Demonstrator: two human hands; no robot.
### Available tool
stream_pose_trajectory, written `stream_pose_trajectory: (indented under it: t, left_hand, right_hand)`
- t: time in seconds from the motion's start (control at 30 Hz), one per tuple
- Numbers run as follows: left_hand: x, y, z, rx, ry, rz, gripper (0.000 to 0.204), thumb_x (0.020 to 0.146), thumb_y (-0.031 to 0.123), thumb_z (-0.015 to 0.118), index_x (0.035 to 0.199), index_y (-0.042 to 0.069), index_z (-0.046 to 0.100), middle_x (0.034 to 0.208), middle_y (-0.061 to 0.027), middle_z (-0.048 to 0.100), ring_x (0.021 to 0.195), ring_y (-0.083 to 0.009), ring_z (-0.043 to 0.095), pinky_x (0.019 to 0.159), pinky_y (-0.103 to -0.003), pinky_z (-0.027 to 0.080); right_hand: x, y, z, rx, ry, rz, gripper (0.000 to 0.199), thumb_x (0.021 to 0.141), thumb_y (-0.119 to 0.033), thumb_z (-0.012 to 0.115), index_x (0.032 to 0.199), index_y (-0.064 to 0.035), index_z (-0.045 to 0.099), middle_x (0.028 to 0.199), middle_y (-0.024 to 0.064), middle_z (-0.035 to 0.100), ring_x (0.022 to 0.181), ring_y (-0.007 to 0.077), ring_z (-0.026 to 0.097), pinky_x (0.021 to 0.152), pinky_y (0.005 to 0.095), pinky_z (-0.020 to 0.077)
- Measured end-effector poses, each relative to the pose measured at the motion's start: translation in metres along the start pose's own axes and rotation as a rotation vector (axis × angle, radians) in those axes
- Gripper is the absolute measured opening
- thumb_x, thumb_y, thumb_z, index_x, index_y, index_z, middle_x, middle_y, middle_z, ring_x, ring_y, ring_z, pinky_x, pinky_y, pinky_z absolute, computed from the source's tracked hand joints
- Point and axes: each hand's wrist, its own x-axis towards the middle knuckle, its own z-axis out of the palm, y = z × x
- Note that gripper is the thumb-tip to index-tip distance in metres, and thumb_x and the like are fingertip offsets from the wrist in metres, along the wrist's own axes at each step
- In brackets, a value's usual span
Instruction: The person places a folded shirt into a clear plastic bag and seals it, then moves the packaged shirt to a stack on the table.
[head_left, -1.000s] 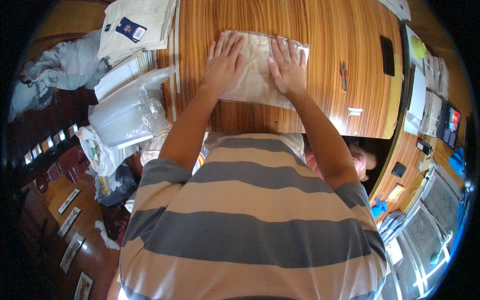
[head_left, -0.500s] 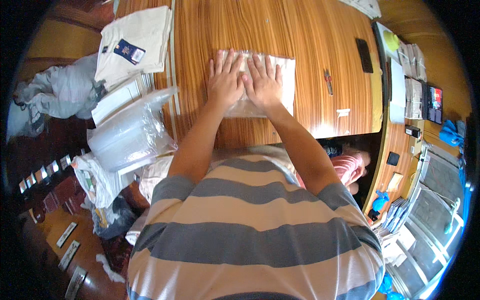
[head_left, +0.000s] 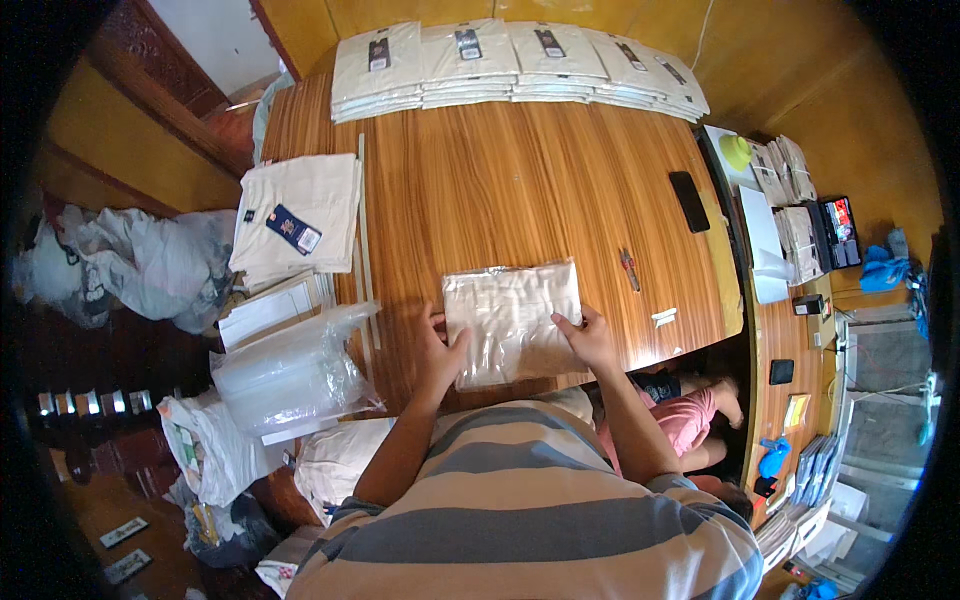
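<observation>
A folded cream cloth garment in a clear plastic bag (head_left: 512, 325) lies at the near side of the wooden table, its wrapping creased and shiny. My left hand (head_left: 437, 352) grips its left edge, thumb over the plastic and fingers at the side. On the opposite edge, my right hand (head_left: 592, 342) has its thumb on top; its other fingers curl by the side and are partly hidden. To the left sits a pile of folded cream garments (head_left: 297, 215) with a dark hang tag (head_left: 293, 230) on top. Clear plastic bags (head_left: 290, 372) are heaped nearer to me.
Stacks of bagged garments (head_left: 468, 60) line the table's far edge. Small red-handled snips (head_left: 629, 270), a black phone (head_left: 688, 201) and a white scrap (head_left: 663, 317) rest on the right. Below the table's right edge is a person in pink (head_left: 668, 430). A side counter (head_left: 768, 400) holds assorted items.
Both hands have gone from lying flat on the bagged garment to holding its side edges. The view has tilted up, bringing the far stacks into sight.
</observation>
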Motion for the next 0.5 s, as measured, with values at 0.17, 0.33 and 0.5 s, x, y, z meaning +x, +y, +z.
stream_pose_trajectory:
  t: [0.17, 0.33, 0.5]
  left_hand:
    - [0.041, 0.048, 0.007, -0.717, -0.182, -0.353, 0.092, 0.096, 0.068, 0.060, 0.158, 0.003, 0.039, 0.136, -0.0134, 0.063, 0.112, -0.0288, 0.064, 0.099, -0.046, 0.051]
    - [0.072, 0.090, 0.023, -1.633, -0.597, -0.314, 0.104, 0.093, 0.085, 0.044, 0.156, 0.003, 0.043, 0.159, -0.0185, 0.047, 0.141, -0.0416, 0.048, 0.119, -0.057, 0.035]
    - [0.122, 0.021, 0.037, -0.780, -0.464, -0.277, 0.077, 0.105, 0.060, 0.053, 0.152, 0.000, 0.047, 0.146, -0.0182, 0.060, 0.137, -0.0264, 0.055, 0.117, -0.043, 0.041]
  right_hand:
    - [-0.012, -0.109, -0.050, -0.093, 0.227, -0.684, 0.021, 0.084, -0.003, 0.077, 0.096, 0.0043, 0.061, 0.118, 0.0240, 0.065, 0.116, 0.0446, 0.067, 0.090, 0.0442, 0.0588]
    - [-0.024, -0.111, -0.076, -0.405, -0.105, -1.093, 0.027, 0.082, 0.000, 0.071, 0.106, -0.0014, 0.060, 0.134, 0.0211, 0.061, 0.128, 0.0409, 0.061, 0.110, 0.0478, 0.0513]
    - [0.013, -0.028, -0.027, -0.690, -0.404, -0.931, 0.057, 0.096, -0.032, 0.062, 0.143, -0.0010, 0.055, 0.160, 0.0204, 0.041, 0.152, 0.0382, 0.033, 0.127, 0.0504, 0.0260]
